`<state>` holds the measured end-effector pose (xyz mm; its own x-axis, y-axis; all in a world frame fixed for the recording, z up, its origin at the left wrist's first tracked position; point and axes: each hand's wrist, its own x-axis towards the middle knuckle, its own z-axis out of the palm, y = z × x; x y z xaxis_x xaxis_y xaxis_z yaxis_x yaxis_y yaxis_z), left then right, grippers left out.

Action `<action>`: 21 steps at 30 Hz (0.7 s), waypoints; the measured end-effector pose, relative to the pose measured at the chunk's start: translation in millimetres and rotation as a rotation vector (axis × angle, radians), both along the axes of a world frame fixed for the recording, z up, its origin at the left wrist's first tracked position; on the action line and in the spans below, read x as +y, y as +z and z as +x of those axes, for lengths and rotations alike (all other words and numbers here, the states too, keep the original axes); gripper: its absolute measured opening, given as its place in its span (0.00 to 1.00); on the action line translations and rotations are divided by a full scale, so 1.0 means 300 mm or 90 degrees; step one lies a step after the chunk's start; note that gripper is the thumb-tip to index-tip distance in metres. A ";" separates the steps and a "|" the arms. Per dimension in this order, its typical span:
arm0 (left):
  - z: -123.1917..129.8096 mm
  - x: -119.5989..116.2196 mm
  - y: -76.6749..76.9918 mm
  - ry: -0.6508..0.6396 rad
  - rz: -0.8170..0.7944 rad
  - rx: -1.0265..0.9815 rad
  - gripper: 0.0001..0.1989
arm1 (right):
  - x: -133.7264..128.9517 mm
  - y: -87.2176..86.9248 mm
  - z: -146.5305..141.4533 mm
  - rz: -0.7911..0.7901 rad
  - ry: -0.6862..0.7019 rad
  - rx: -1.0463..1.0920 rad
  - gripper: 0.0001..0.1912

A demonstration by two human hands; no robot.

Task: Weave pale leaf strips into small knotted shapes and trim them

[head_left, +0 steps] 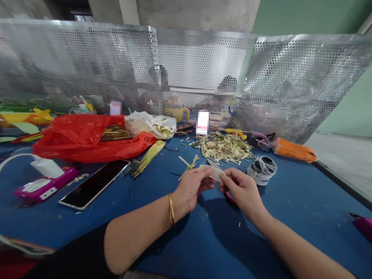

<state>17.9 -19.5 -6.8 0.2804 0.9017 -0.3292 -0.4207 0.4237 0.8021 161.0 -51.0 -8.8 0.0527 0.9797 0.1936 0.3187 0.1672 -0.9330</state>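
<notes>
In front of me, my left hand (193, 188) pinches one end of a small pale, thin, flat piece (214, 173), possibly a leaf strip. The thumb and finger of my right hand (240, 190) close on its other end. Behind the fingers show the blades of red-handled scissors (230, 198); their middle is hidden, and I cannot tell whether they touch my right hand. A spool of whitish thread (262, 170) stands just right of that hand. Beyond my left fingers lie narrow greenish strips (188, 166).
A heap of plant shavings (225, 147) lies ahead. To the left are a phone (95, 184), a purple power strip (48, 184) and a red plastic bag (78, 135). An orange packet (295, 150) sits at the right. A perforated metal screen (197, 58) borders the back, with people behind it.
</notes>
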 end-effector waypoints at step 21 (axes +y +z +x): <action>-0.023 0.035 0.013 -0.080 0.024 -0.008 0.10 | -0.017 0.000 0.026 0.304 0.029 -0.264 0.14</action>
